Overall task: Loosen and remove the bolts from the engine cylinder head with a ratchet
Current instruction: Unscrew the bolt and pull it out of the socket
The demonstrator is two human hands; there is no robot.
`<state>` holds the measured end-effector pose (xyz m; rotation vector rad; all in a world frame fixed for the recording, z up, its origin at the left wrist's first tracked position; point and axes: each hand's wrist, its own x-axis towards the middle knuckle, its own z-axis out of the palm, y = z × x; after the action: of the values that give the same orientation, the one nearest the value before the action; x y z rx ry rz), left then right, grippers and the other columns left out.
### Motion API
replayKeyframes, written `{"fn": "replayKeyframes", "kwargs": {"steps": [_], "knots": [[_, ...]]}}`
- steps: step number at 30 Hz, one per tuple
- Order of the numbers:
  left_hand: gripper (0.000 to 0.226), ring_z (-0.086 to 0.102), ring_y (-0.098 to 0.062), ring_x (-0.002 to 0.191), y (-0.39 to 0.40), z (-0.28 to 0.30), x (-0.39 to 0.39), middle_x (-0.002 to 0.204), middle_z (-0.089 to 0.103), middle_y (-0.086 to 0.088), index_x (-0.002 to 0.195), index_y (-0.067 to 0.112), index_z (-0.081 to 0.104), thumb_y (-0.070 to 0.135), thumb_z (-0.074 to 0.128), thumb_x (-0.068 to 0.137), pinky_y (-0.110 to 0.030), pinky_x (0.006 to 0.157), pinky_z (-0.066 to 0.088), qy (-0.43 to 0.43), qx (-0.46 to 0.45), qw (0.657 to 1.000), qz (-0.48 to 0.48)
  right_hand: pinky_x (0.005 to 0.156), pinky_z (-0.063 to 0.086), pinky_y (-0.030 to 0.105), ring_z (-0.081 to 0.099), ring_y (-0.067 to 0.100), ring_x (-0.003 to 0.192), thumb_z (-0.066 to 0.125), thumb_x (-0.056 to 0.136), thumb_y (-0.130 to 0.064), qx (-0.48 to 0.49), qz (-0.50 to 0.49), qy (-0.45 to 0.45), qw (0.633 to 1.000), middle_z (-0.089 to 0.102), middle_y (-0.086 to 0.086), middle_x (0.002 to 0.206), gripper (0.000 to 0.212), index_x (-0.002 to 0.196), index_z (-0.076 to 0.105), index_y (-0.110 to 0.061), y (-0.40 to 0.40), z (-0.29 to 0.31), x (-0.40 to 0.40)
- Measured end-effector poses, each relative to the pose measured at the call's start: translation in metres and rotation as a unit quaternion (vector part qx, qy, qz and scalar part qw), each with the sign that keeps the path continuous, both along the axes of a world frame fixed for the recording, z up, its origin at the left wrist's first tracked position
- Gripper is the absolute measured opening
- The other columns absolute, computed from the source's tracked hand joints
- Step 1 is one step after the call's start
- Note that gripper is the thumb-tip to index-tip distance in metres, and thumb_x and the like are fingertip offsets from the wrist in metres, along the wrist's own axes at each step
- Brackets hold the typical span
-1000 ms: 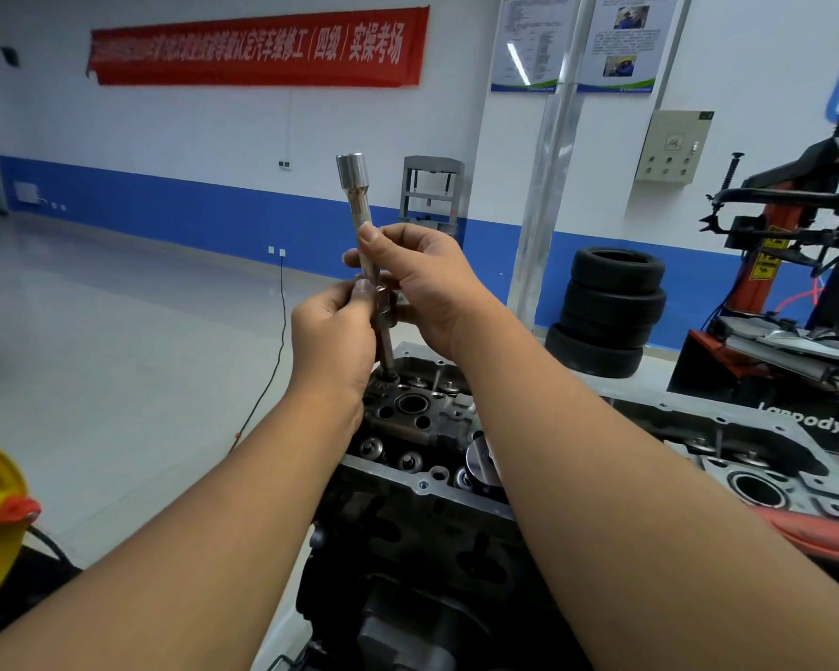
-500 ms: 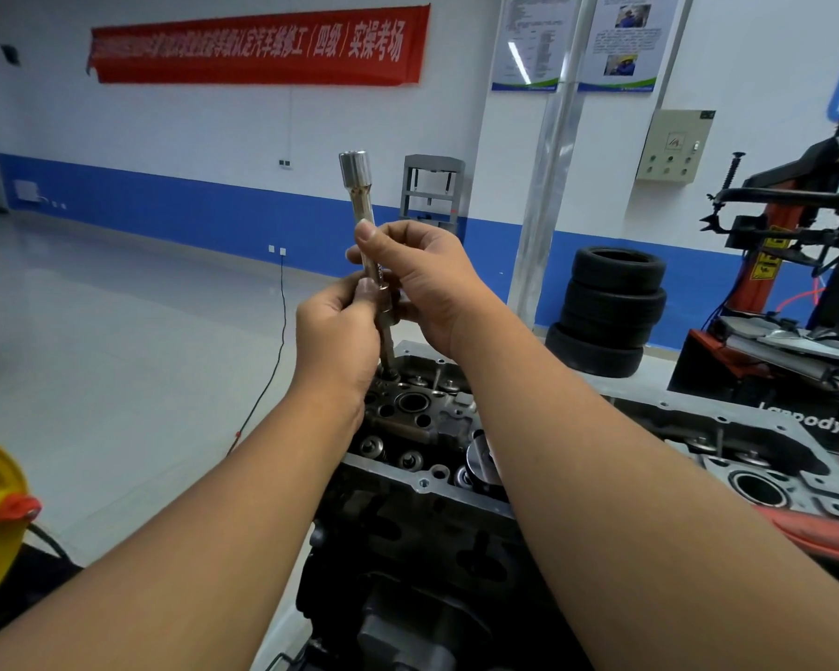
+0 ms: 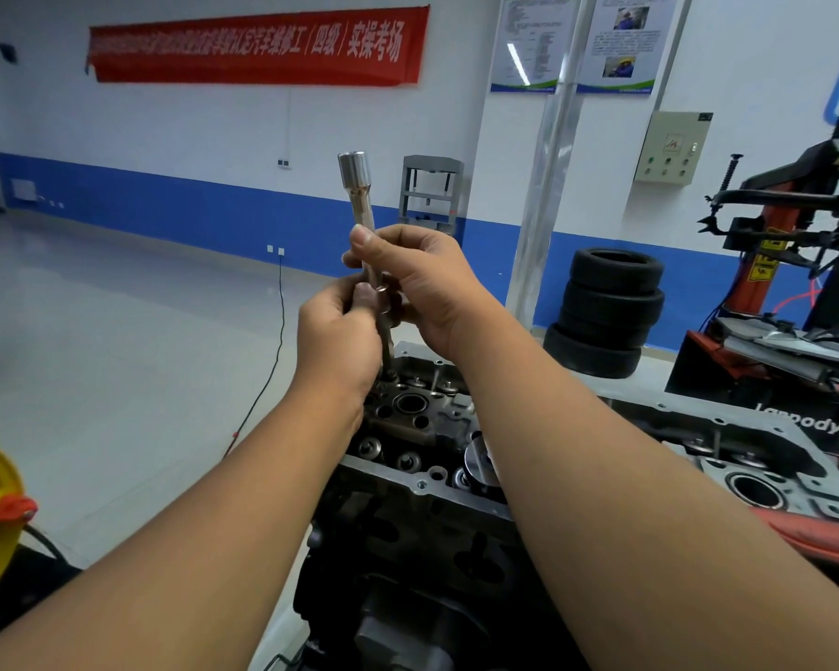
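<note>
So I've got both hands on the long metal tool (image 3: pixel 365 244), which stands nearly upright with its lower tip down at the far left corner of the cylinder head (image 3: pixel 422 418). My right hand (image 3: pixel 422 288) has its grip clenched around the shaft higher up, thumb along it; my left hand (image 3: pixel 337 339) is pinching the shaft just below, touching the right. The socket-like end sticks up above both hands. Can't make out the bolt itself, my left hand hides it. Stack of tires (image 3: pixel 606 312) behind.

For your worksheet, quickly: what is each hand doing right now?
Left hand: closed around the lower part of the socket extension bar.
Right hand: closed on the same bar, higher up.
</note>
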<state>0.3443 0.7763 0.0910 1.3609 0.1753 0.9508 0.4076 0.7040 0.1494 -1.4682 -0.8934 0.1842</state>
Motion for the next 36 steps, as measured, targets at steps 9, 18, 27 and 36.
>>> {"fn": "replayKeyframes", "kwargs": {"steps": [9, 18, 27, 36], "knots": [[0.018, 0.075, -0.038, 0.089, -0.0024, 0.0008, -0.0036, 0.086, 0.078, -0.006, 0.088, 0.027, 0.077, 0.031, 0.067, 0.102, -0.064, 0.083, 0.06, -0.012, -0.012, 1.0, -0.002, 0.061, 0.056, 0.034, 0.067, 0.02, 0.072, 0.082, 0.088, -0.025, 0.004, 0.006, 0.015, 1.0, 0.072, 0.014, 0.095, 0.019, 0.089, 0.073, -0.009, 0.0012, -0.0017, 0.0014], [0.017, 0.076, -0.026, 0.088, 0.0005, -0.002, 0.0001, 0.088, 0.074, 0.005, 0.09, 0.029, 0.068, 0.021, 0.083, 0.089, -0.059, 0.079, 0.063, 0.005, 0.001, 1.0, 0.03, 0.087, 0.059, 0.058, 0.069, 0.025, 0.082, 0.083, 0.087, -0.025, 0.019, 0.002, 0.037, 0.999, 0.075, 0.01, 0.091, 0.021, 0.091, 0.072, -0.008, 0.0021, 0.0001, 0.0032], [0.021, 0.077, -0.02, 0.084, -0.0013, -0.0011, 0.0, 0.09, 0.078, 0.001, 0.096, 0.033, 0.07, 0.021, 0.056, 0.107, -0.053, 0.079, 0.064, 0.0, 0.024, 1.0, 0.007, 0.069, 0.06, 0.045, 0.066, 0.024, 0.077, 0.084, 0.086, -0.025, 0.016, 0.004, 0.03, 0.999, 0.073, 0.012, 0.092, 0.019, 0.088, 0.073, -0.009, 0.0006, -0.001, 0.002], [0.029, 0.076, -0.015, 0.085, -0.0008, -0.001, 0.0004, 0.09, 0.079, 0.003, 0.098, 0.031, 0.075, 0.029, 0.049, 0.11, -0.047, 0.084, 0.062, 0.0, 0.0, 1.0, -0.018, 0.054, 0.054, 0.03, 0.067, 0.018, 0.074, 0.082, 0.088, -0.027, 0.012, -0.007, 0.015, 1.0, 0.075, 0.008, 0.092, 0.017, 0.085, 0.071, -0.014, 0.0007, -0.0009, 0.0015]]}}
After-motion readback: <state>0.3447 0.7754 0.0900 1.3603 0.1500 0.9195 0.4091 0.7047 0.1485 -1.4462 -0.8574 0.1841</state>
